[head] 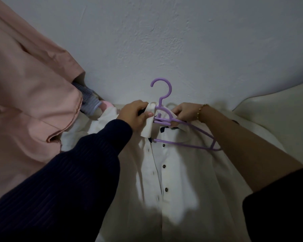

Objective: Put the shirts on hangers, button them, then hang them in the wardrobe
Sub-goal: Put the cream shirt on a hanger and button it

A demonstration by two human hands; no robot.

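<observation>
A white shirt (pixel 178 172) with dark buttons lies flat in front of me, its front placket open. A purple plastic hanger (pixel 162 95) sits at the collar, hook pointing away from me; its right arm shows above the shirt's shoulder, its left arm is hidden under cloth. My left hand (pixel 135 114) pinches the left side of the collar between thumb and fingers. My right hand (pixel 184 111) grips the right side of the collar at the hanger's neck.
A pink shirt (pixel 24 95) lies bunched at the left, touching the white shirt's sleeve. A grey-blue and pink piece of cloth (pixel 91 100) peeks out beside it. A pale wall (pixel 164 41) rises just behind the hanger. Cream bedding (pixel 278 109) spreads to the right.
</observation>
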